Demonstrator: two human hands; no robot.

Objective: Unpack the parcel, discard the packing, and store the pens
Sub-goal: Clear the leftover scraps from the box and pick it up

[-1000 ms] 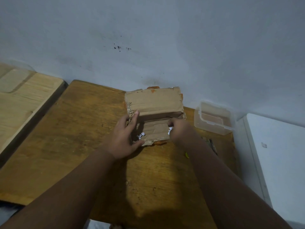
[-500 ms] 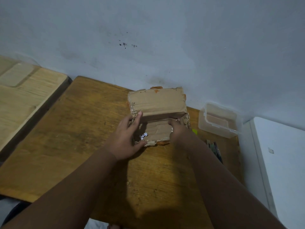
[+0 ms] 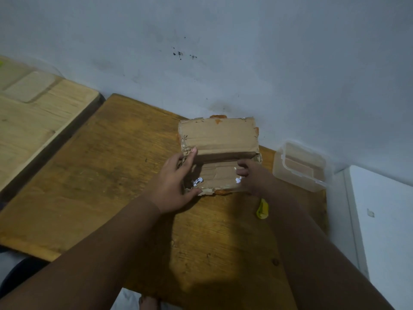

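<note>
A worn brown cardboard parcel point(image 3: 220, 139) stands on the wooden table point(image 3: 111, 175) against the wall, its far flap raised. My left hand point(image 3: 176, 182) clasps the parcel's left side, thumb along the front edge. My right hand point(image 3: 252, 175) rests on the near flap at the right end, fingers curled on the cardboard. White paper scraps point(image 3: 197, 181) cling to the near flap. The inside of the parcel is in shadow and no pens show there.
A clear plastic box point(image 3: 301, 166) sits open at the table's far right corner. A yellow object point(image 3: 262, 209) lies by my right wrist. A lighter wooden surface point(image 3: 33, 121) lies to the left, a white unit point(image 3: 384, 220) to the right.
My right hand slid from the parcel's right edge inward onto the near flap. The left hand keeps its hold. The camera shifted, hiding the dark pens seen beside my right arm.
</note>
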